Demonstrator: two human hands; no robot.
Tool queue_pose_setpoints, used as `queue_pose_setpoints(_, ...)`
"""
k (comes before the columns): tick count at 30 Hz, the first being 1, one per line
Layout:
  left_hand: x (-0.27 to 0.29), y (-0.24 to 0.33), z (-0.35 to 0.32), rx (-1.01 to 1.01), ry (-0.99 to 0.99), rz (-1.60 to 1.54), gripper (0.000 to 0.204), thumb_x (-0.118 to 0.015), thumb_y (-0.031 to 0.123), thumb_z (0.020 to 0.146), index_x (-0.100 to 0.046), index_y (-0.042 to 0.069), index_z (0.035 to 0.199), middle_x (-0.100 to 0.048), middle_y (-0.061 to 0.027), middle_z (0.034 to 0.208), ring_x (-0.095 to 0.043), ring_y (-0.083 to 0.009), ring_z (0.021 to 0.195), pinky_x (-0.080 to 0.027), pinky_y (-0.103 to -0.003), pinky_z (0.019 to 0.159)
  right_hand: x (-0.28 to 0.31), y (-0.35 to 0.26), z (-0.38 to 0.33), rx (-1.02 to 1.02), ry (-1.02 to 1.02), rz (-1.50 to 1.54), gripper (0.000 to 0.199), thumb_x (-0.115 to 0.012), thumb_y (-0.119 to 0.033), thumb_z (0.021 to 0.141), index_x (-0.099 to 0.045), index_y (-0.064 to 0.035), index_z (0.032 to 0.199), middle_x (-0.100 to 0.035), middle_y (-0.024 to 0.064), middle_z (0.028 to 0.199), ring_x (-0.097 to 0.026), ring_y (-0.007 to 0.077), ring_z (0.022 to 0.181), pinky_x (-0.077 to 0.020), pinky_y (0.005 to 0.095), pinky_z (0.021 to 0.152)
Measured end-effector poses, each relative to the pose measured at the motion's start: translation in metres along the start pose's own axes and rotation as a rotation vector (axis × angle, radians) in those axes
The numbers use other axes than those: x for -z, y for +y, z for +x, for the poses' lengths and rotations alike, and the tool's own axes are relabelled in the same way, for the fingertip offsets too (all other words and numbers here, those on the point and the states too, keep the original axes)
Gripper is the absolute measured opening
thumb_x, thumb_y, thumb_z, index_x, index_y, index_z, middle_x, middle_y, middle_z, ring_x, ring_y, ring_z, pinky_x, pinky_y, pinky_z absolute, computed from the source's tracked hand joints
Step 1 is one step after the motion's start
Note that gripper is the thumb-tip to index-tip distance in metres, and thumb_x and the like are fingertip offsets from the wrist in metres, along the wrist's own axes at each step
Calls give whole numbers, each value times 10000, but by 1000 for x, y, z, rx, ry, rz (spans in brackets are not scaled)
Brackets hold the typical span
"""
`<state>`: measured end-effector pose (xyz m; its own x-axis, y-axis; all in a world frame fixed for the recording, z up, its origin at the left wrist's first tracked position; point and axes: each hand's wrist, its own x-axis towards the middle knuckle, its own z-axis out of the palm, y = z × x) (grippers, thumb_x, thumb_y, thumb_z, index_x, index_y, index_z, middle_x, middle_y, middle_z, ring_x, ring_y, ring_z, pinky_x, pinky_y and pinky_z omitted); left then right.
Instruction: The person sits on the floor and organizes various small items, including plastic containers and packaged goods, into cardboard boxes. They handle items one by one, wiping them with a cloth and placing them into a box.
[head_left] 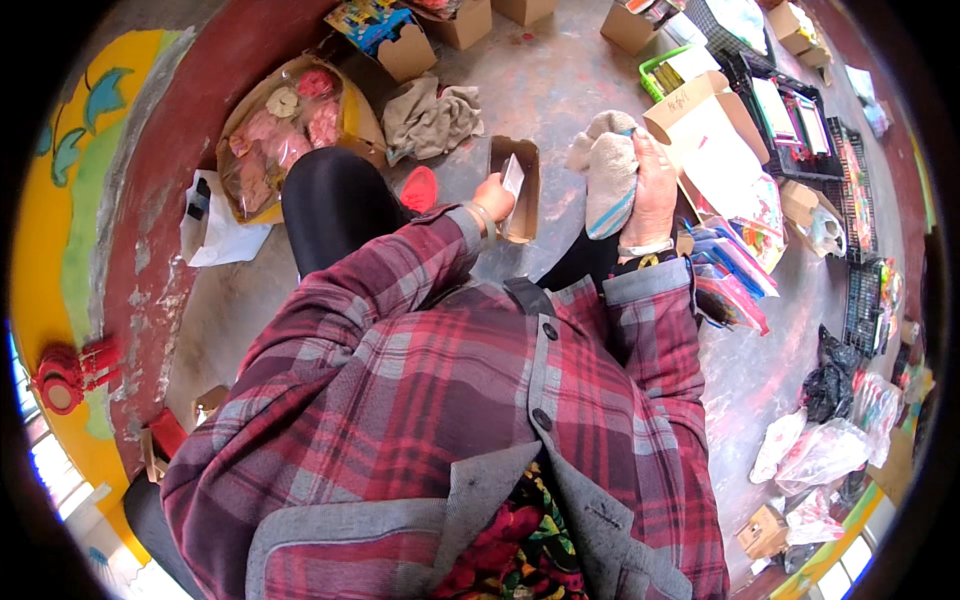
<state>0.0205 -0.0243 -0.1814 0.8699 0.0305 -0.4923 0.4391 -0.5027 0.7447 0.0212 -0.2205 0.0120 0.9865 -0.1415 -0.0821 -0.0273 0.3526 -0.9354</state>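
Two things we are grasping: a card (513, 175) in our left hand (492, 197), best held clear of the box (532, 192) edges, and cloth (610, 182) in our right hand (653, 192).

A red-and-grey plaid jacket (390, 400) with grey cuffs (648, 282) and dark buttons (541, 418) is worn over a floral top (530, 535); black trousers (335, 205) and wrist bands (646, 248) are worn too.

Pink flowers (283, 145) are wrapped in clear film (290, 85) on the left. A black plastic bag (830, 378) is seen at right, near a black mesh crate (862, 308).
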Motion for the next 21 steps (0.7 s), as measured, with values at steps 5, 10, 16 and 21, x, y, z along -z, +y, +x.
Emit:
queue_pose_setpoints(5, -24, -8, 25, 34, -15, 134, 471, -512, 155, 779, -431, 45, 1230, -584, -260, 1055, -556, -394, 1016, -437, -427, 858, 5, -1, 3, -76, -15, 90, 270, -486, -214, 928, -609, 11, 1013, -630, 33, 851, -579, 103, 732, -455, 219, 662)
queue_pose_setpoints(10, -21, -41, 44, -10, -9, 208, 550, -523, 137, 776, -403, 23, 1301, -566, -229, 1128, -564, -315, 1023, -455, -362, 847, 15, 3, 9, -165, 43, 277, 318, -516, -294, 901, -566, -47, 1095, -634, 69, 933, -620, 165, 799, -515, 297, 694)
queue_pose_setpoints(16, -2, -14, 36, 167, -175, -221, 427, -526, 82, 790, -518, 47, 1215, -581, -49, 848, -544, -141, 692, -474, -282, 594, 102, 3, -23, 17, -21, 717, 475, -514, -478, 856, -546, -92, 1131, -611, 93, 1056, -594, 262, 942, -507, 399, 810)
queue_pose_setpoints(21, 27, -8, 34, 132, -300, -697, 267, -555, 61, 793, -563, 40, 1059, -572, -39, 808, -552, -145, 696, -479, -295, 628, 136, -76, -74, 116, 11, 504, 371, -416, -437, 895, -480, -75, 845, -476, 78, 896, -476, 234, 880, -417, 400, 823)
